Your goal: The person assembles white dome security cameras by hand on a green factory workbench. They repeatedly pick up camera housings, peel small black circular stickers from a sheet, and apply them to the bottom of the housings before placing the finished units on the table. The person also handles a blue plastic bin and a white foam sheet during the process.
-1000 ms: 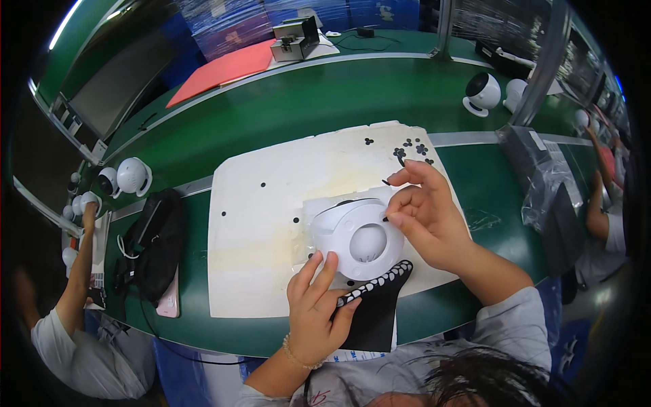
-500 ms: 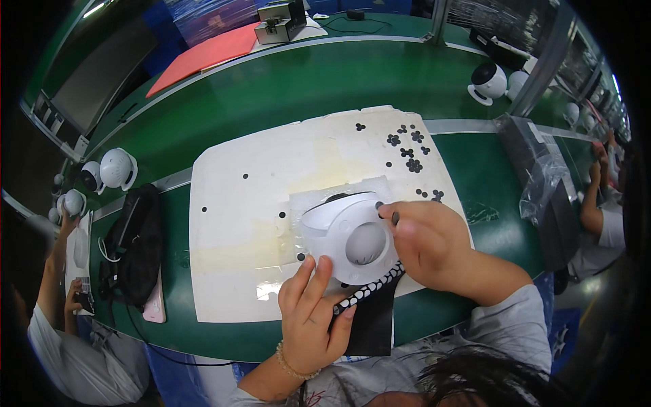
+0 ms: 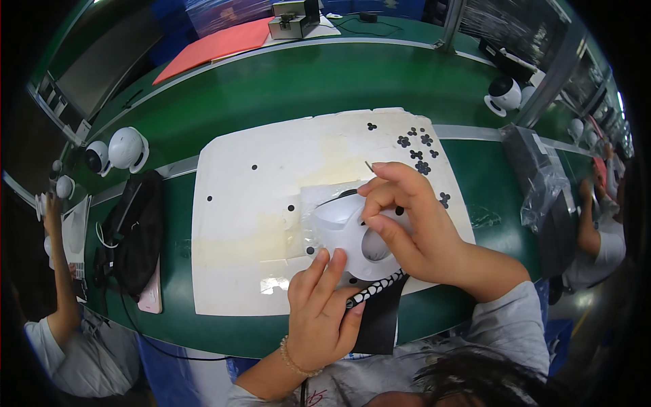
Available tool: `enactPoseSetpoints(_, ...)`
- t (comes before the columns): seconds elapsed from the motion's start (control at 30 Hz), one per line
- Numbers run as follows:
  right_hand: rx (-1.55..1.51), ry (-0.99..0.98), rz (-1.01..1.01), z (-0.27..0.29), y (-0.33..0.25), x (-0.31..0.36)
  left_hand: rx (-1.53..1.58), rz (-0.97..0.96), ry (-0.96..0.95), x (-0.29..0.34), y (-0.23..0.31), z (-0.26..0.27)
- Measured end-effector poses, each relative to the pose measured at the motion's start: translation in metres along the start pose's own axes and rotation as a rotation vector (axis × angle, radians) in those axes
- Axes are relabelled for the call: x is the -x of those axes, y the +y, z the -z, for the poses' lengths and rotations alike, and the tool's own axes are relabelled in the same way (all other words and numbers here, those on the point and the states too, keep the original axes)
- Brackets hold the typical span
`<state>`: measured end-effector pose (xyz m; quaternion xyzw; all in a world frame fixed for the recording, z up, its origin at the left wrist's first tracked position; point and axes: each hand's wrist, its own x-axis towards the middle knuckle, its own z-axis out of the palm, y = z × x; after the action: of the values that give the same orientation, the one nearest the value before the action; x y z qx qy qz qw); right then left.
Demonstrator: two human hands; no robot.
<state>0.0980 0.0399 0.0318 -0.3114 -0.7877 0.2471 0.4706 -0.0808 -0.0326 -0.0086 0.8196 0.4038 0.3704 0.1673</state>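
A white rounded device [image 3: 337, 233] with a round opening lies on a pale pad [image 3: 310, 197] at the middle of a white board. My left hand [image 3: 317, 311] rests two fingertips at the device's near left edge, while its thumb side grips the end of a black strip with white spots [image 3: 377, 287]. Over the device's right side is my right hand [image 3: 428, 234], its fingers bent in toward the thumb. A thin dark tip [image 3: 369, 165] sticks out beyond its fingers; the rest is hidden. A small dark spot shows at the fingertips.
Black dots and dot clusters [image 3: 422, 167] lie on the board [image 3: 237, 271]. At left are a black bag [image 3: 135, 244] and white cameras [image 3: 127, 149]; another camera [image 3: 503, 95] stands at far right. A grey box [image 3: 536, 169] is at right. Other people work at both sides.
My right hand has lifted and turned over the device, its fingertips moving away from me. My left hand keeps its place at the device. The whole view has shifted slightly.
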Motion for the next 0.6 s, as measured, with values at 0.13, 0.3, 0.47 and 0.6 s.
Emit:
enactPoseSetpoints(0.13, -0.018, -0.003, -0.002, -0.002, 0.0, 0.0, 0.002, 0.008, 0.005, 0.002, -0.001, -0.001)
enactPoseSetpoints(0.3, -0.013, 0.036, 0.005, -0.006, 0.004, 0.005, -0.002, 0.007, 0.005, 0.0, -0.001, -0.001)
enactPoseSetpoints(0.47, 0.674, 0.001, 0.271, 0.002, -0.013, 0.006, -0.054, -0.018, 0.075, -0.001, -0.003, -0.003)
enactPoseSetpoints(0.6, 0.575, 0.089, 0.112, 0.003, -0.018, 0.024, -0.06, -0.044, 0.086, -0.002, -0.004, -0.004)
